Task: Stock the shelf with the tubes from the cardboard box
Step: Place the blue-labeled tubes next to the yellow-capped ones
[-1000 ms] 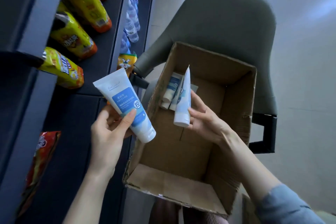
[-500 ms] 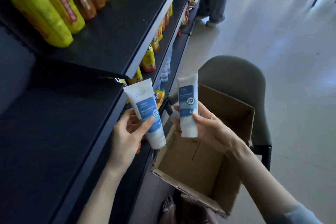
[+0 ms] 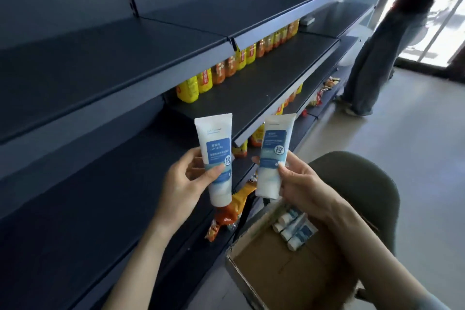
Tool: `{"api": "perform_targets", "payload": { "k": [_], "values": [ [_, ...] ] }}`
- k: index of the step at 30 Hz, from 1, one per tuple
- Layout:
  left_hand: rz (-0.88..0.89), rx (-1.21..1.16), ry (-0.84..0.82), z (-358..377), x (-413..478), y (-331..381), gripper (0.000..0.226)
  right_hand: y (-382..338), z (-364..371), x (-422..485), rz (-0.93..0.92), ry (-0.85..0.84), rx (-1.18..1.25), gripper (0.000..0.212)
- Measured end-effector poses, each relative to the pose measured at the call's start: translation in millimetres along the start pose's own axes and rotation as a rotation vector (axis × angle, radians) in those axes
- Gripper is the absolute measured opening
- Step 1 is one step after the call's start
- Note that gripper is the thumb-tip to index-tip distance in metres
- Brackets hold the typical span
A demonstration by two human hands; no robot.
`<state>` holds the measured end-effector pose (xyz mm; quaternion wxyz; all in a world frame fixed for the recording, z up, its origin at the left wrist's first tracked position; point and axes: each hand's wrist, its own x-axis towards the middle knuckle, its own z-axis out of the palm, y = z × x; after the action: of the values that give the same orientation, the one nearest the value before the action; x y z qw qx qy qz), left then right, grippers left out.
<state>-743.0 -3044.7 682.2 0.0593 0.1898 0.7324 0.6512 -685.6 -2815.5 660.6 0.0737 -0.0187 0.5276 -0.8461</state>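
Currently held: two white-and-blue tubes, one in each hand, both raised above the cardboard box (image 3: pixel 274 269).
Left hand (image 3: pixel 183 184): curled round the left tube (image 3: pixel 216 158), with the thumb across the front label and the fingers behind.
Right hand (image 3: pixel 304 189): gripping the right tube (image 3: pixel 273 156) the same way, low on its body.
Long axis: both tubes stand close to upright, caps at 6 o'clock and crimped ends at 12. The left tube's top leans slightly toward 11 and the right one's toward 1. They are side by side and not touching.
Shelf board (image 3: pixel 95 191): a dark bare level at 9 o'clock from the left hand, running away toward 1 o'clock.
Nearer hand: the left, which is just beside the board's front edge. The right hand sits on the aisle side, over the box.
Coming move, as a judgement: carry each tube toward 9–10 o'clock and stand it on its cap, left tube first.
Box stock: spare tubes (image 3: pixel 293 230) lie flat in its far corner, at 6 o'clock from the right hand.
Surroundings: yellow bottles (image 3: pixel 191 88) are on the level above at 12 o'clock. Snack packets (image 3: pixel 231 211) lie at 6 o'clock below the left tube. A chair (image 3: pixel 364 184) is under the box, and another person (image 3: pixel 372 58) stands at 2 o'clock.
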Motion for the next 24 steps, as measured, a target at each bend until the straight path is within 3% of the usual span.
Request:
{"api": "perform_targets", "payload": {
  "k": [13, 24],
  "values": [
    [0.152, 0.027, 0.407, -47.6, -83.9, 76.9, 0.026, -31.9, 61.6, 19.9, 0.079, -0.279, -0.044, 0.051],
    [0.304, 0.089, 0.689, -151.9, -144.2, 135.0, 0.025, -32.7, 190.5, 50.1, 0.029, -0.512, -0.124, 0.050]
  ]
}}
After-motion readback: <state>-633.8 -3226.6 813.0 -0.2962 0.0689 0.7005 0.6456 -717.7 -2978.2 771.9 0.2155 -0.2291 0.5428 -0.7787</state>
